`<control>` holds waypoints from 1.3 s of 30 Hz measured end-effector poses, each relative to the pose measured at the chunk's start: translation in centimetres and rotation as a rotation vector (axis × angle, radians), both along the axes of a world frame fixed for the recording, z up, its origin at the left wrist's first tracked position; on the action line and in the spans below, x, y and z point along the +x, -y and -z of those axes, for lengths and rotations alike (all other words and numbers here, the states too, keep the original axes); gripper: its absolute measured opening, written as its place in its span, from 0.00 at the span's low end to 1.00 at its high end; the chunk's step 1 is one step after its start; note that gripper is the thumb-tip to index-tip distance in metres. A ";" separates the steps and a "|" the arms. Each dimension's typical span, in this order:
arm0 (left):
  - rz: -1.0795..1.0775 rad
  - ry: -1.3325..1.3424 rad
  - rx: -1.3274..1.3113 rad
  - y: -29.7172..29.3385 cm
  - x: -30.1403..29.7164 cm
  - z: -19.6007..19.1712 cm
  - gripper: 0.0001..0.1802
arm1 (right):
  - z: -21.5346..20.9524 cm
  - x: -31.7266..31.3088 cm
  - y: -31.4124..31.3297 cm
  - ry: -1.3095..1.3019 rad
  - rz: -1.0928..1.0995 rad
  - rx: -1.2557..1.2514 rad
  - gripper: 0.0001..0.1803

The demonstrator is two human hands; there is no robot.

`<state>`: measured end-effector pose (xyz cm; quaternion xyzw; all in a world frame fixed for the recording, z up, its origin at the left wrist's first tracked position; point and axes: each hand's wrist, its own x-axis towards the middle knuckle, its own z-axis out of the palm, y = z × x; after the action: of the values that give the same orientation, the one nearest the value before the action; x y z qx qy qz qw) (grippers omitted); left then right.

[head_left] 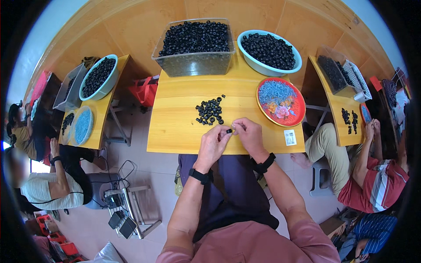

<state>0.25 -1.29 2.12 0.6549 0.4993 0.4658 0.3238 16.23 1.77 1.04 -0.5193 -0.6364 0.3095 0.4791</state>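
My left hand (212, 144) pinches a small black ring-shaped part (229, 130) over the near edge of the yellow table (175, 127). Close beside it, my right hand (249, 135) has its thumb and forefinger pressed together, almost meeting the left fingertips. What lies between those right fingers is too small to make out. A loose pile of similar black parts (209, 111) lies just beyond my hands. To the right, a round red tray (299, 115) with a flower pattern holds many small bluish pieces (275, 93).
A clear plastic bin (193, 65) and a light blue basin (263, 68), both full of black parts, stand at the table's back. A white printed card (290, 137) lies by the right edge. People sit at side tables, left and right. A red bag (144, 91) hangs left.
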 end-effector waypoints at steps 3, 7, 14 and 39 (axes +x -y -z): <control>-0.033 0.033 -0.037 -0.2 0.0 0.5 0.11 | -0.6 -0.2 0.2 0.012 -0.009 -0.014 0.05; -0.040 0.056 -0.051 -0.4 0.0 0.7 0.11 | -0.3 0.0 0.3 0.033 -0.008 -0.009 0.05; -0.093 0.053 -0.053 -0.5 0.0 0.6 0.12 | -1.9 -0.5 1.2 0.051 -0.082 0.174 0.05; -0.104 0.223 -0.131 -0.6 -0.4 0.3 0.11 | -6.0 0.5 -9.4 0.564 -0.122 0.050 0.12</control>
<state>-0.19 -0.69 1.84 0.5500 0.5226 0.5183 0.3948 16.77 11.20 7.02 -0.5338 -0.7819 0.1654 0.2763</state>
